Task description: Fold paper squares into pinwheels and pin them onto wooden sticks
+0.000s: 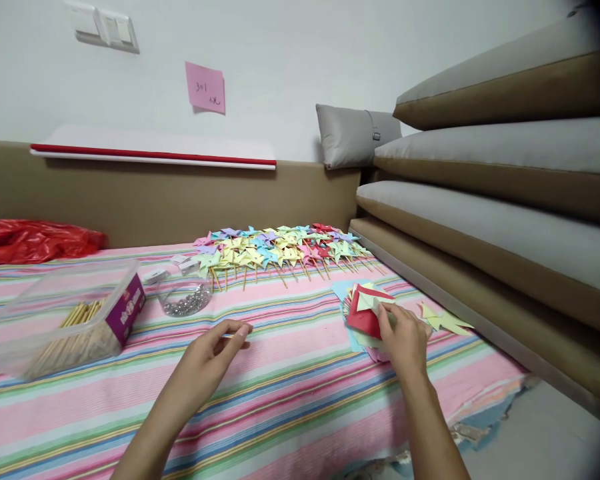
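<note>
My right hand (405,337) is over a stack of coloured paper squares on the right, its fingers closed on a pale green paper piece (367,301). Beneath that piece lies a red paper square (364,321), with green and blue sheets showing under it. My left hand (213,357) hovers above the striped cloth (290,373), fingers loosely curled with a gap and nothing visible in them. Just right of my right hand, pale yellow-green cut paper (445,320) rests on the cloth. Many paper pinwheels on sticks (280,250) lie in rows at the back.
On the left stands a clear plastic box (130,283) holding wooden sticks (75,333). Beside it is a clear round tub (165,293) of small silvery pieces (187,301). A red plastic bag (40,241) lies behind. Stacked grey-brown cushions (505,207) border the right side.
</note>
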Motion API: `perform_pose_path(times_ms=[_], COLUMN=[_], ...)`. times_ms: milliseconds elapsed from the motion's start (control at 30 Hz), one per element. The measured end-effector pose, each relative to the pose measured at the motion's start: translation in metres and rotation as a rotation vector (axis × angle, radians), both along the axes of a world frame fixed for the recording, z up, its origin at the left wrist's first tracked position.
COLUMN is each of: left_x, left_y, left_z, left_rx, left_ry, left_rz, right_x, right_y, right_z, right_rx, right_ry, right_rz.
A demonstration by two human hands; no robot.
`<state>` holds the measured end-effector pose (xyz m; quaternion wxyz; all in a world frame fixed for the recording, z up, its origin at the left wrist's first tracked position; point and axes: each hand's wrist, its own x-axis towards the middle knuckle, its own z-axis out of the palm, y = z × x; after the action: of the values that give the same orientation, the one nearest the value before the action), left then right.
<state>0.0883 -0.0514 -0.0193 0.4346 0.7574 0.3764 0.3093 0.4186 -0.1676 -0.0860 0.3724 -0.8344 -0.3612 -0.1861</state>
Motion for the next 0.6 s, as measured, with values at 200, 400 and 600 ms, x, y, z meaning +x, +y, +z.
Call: perform_pose_path(times_ms=[200, 400, 600], left_x=[0.000, -0.001, 0.014], left_y=[0.000, -0.003, -0.017], left_z=[0.000, 0.002, -0.007], left_rx=[-0.011, -0.016, -0.051], left_ry=[0.003, -0.002, -0.013], left_rz=[0.000, 0.001, -0.001], right_x=[-0.001, -0.010, -0.046], right_y=[-0.004, -0.009, 0.020], right_z=[0.012, 0.023, 0.024], right_rx=[0.276, 0.690, 0.895], right_ry=[-0.100, -0.159, 0.469], right_rz=[-0.135, -0.129, 0.179])
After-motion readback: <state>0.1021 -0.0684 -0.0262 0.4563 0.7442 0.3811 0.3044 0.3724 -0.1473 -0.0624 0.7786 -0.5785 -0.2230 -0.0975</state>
